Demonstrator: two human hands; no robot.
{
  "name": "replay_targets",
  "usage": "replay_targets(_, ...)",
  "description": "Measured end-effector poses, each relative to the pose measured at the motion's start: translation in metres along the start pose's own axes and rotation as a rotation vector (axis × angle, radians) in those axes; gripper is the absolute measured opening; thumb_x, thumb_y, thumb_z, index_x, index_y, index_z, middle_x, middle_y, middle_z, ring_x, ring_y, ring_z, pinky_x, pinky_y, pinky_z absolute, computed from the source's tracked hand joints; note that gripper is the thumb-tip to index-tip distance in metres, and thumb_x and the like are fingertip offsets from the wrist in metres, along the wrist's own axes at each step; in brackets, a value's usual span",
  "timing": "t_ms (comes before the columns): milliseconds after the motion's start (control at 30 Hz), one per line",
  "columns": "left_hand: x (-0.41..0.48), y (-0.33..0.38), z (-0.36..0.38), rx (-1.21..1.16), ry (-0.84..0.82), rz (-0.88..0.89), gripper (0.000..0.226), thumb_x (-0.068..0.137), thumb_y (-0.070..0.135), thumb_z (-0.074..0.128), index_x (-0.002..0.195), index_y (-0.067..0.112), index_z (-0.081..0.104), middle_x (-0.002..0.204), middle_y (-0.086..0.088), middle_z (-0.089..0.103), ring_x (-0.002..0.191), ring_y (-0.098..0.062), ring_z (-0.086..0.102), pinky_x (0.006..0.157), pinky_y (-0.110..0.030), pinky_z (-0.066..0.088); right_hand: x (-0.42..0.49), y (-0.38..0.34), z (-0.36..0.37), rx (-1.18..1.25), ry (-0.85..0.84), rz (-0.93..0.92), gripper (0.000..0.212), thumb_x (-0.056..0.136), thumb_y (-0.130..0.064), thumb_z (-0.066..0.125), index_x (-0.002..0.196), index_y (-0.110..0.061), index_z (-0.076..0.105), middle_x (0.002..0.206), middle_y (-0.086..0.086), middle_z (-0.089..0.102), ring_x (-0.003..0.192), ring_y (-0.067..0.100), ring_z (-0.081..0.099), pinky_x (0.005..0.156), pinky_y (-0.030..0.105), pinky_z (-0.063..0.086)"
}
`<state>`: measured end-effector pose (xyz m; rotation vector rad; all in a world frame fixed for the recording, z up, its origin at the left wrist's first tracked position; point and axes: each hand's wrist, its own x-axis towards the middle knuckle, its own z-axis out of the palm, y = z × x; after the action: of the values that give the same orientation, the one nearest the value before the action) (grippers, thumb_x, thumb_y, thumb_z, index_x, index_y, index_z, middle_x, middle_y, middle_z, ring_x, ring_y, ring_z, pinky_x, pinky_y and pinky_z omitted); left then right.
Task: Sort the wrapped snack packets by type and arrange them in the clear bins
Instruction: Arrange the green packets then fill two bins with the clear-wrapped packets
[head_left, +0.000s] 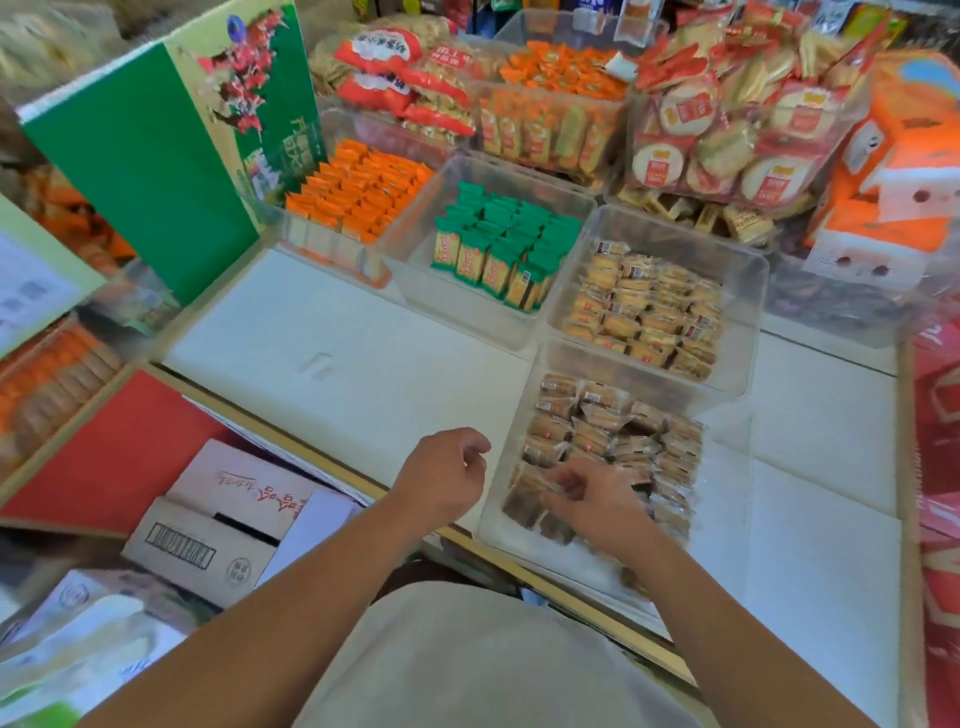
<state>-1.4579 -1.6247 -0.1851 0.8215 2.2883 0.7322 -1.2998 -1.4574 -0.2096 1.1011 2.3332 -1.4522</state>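
Closest to me, the left hand (447, 475) hovers loosely curled with nothing in it, just beside the near bin (497, 535). The right hand (597, 499) is down in that bin on the brown packets (597, 421). It's too blurry to tell if it's pinching one. Past that is a bin of tan packets (644, 312), then green packets (504, 244) and orange packets (358, 192) in their own bins.

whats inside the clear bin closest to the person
Brown wrapped snack packets, loosely piled, fill the nearest clear bin. The right hand is in among them and covers some; whether it grips one cannot be told.
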Motion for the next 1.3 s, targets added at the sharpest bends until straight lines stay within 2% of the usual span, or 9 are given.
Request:
replay_targets(167,-0.003,-0.002,0.007,0.023,-0.068,0.047,0.028,0.101,0.021,0.058,0.126,0.021,0.069,0.123,0.005,0.07,0.107,-0.012,0.064,0.095,-0.022,0.049,0.016,0.012,0.028,-0.37,0.087,-0.049,0.017,0.091,-0.032,0.075,0.104,-0.023,0.067,0.103,-0.007,0.057,0.087,0.016,0.063,0.073,0.032,0.056)
replay_targets(300,0.001,-0.005,0.006,0.041,-0.082,0.079,0.028,0.101,0.021,0.056,0.126,0.024,0.068,0.124,0.008,0.069,0.108,-0.01,0.063,0.098,-0.026,0.051,0.011,0.017,0.03,-0.645,0.165,-0.068,0.033,0.086,-0.059,0.071,0.098,-0.031,0.057,0.118,-0.016,0.042,0.084,0.011,0.054,0.06,0.027,0.045)
replay_targets(400,0.003,-0.006,0.005,0.06,-0.086,0.117,0.027,0.1,0.024,0.058,0.126,0.025,0.066,0.121,0.008,0.066,0.1,-0.008,0.061,0.093,-0.025,0.052,-0.001,0.012,0.014,-0.473,0.183,0.03,0.035,0.085,-0.061,0.071,0.09,-0.032,0.052,0.103,-0.023,0.051,0.076,0.008,0.058,0.058,0.025,0.044)
replay_targets(500,0.006,-0.006,0.003,0.115,-0.082,0.19,0.025,0.1,0.024,0.06,0.125,0.026,0.064,0.117,0.01,0.06,0.091,-0.007,0.058,0.087,-0.023,0.053,-0.016,0.011,-0.01,-0.128,0.246,0.158,0.015,0.088,-0.045,0.075,0.089,-0.035,0.063,0.088,-0.015,0.066,0.077,0.011,0.065,0.063,0.026,0.053)
replay_targets(633,0.007,-0.005,0.004,0.052,-0.137,0.191,0.031,0.099,0.019,0.062,0.129,0.028,0.061,0.11,0.014,0.058,0.09,-0.006,0.06,0.083,-0.017,0.052,-0.024,0.004,0.001,-0.119,-0.073,0.095,0.017,0.095,-0.034,0.068,0.081,-0.044,0.069,0.088,-0.016,0.067,0.081,-0.001,0.06,0.077,0.022,0.05)
replay_targets(767,0.007,-0.015,-0.001,0.023,-0.182,0.13,0.034,0.1,0.017,0.061,0.13,0.031,0.056,0.111,0.015,0.06,0.091,-0.005,0.06,0.076,-0.011,0.045,-0.013,-0.007,0.039,-0.141,-0.362,0.103,0.027,0.101,-0.037,0.054,0.122,-0.035,0.072,0.123,-0.012,0.068,0.114,0.009,0.061,0.101,0.026,0.046)
replay_targets(933,0.004,-0.025,-0.007,0.026,-0.24,0.103,0.034,0.101,0.016,0.059,0.131,0.032,0.056,0.118,0.014,0.063,0.096,-0.007,0.061,0.083,-0.016,0.048,-0.007,-0.005,0.055,-0.099,-0.367,0.237,0.051,0.102,-0.037,0.051,0.152,-0.032,0.044,0.153,-0.012,0.048,0.141,0.011,0.044,0.119,0.033,0.032)
replay_targets(1133,-0.002,-0.025,-0.008,0.024,-0.287,0.151,0.036,0.099,0.028,0.063,0.135,0.03,0.056,0.118,0.014,0.063,0.1,-0.006,0.061,0.09,-0.024,0.055,-0.013,-0.011,0.045,0.065,-0.223,0.272,0.033,0.099,-0.039,0.061,0.131,-0.03,0.067,0.132,-0.012,0.063,0.126,0.01,0.056,0.107,0.028,0.042)
replay_targets(1300,-0.012,-0.014,-0.004,0.188,-0.236,0.346,0.056,0.099,0.039,0.062,0.15,0.027,0.045,0.16,0.008,0.033,0.146,-0.011,0.033,0.112,-0.029,0.04,-0.05,0.01,0.003,0.085,0.182,0.308,0.022,0.099,-0.041,0.06,0.116,-0.035,0.072,0.106,-0.014,0.07,0.095,0.005,0.065,0.079,0.022,0.047)
